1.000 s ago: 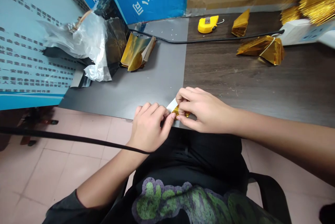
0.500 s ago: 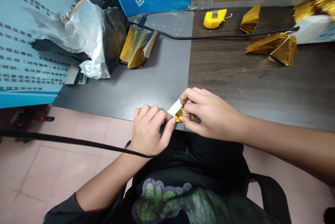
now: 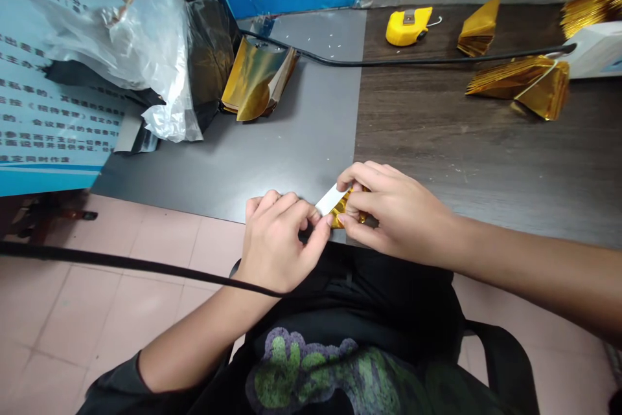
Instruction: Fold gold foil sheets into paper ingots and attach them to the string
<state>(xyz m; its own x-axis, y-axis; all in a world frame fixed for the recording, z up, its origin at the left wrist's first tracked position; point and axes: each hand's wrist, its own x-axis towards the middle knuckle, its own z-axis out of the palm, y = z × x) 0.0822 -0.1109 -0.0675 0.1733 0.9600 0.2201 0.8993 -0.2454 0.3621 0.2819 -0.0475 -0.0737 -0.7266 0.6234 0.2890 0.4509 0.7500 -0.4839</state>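
Note:
A small piece of gold foil paper [image 3: 338, 213] with a folded white side [image 3: 331, 199] lies at the table's front edge, between my two hands. My left hand [image 3: 282, 234] pinches its left end with thumb and index finger. On the other side, the curled fingers of my right hand [image 3: 381, 208] press and grip the paper's right part, hiding some of it. Behind, to the left, stands a stack of gold foil sheets [image 3: 253, 78], its top sheet curling up.
A black cable [image 3: 389, 63] crosses the table [image 3: 437, 143] behind my hands. Beyond it sit a yellow tape measure [image 3: 407, 26] and a folded gold piece [image 3: 479, 30]. A tied gold bundle [image 3: 529, 81] lies at right, a crumpled plastic bag [image 3: 160, 52] at left. Boxes stand at the back.
The view has shifted slightly, so the things at the back right appear further right. Both hands keep their hold on the foil paper, with hardly any movement of the fingers.

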